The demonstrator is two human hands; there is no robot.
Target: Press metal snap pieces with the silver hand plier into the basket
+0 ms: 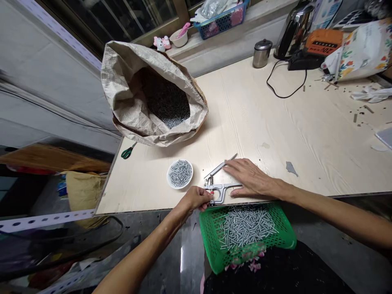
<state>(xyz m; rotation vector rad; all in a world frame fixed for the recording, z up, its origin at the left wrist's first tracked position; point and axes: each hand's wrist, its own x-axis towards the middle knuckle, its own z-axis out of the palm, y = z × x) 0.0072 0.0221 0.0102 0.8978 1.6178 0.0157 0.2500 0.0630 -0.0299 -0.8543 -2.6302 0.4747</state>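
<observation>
Both hands meet at the pliers (219, 188) lying by the table's (275, 122) near edge: left hand (196, 199) pinched closed at the head, its grip hidden; right hand (249, 179) flat, fingers outstretched, across the handles. White dish (180, 186) of metal pieces sits just left of the pliers, green basket (211, 245) just below.
</observation>
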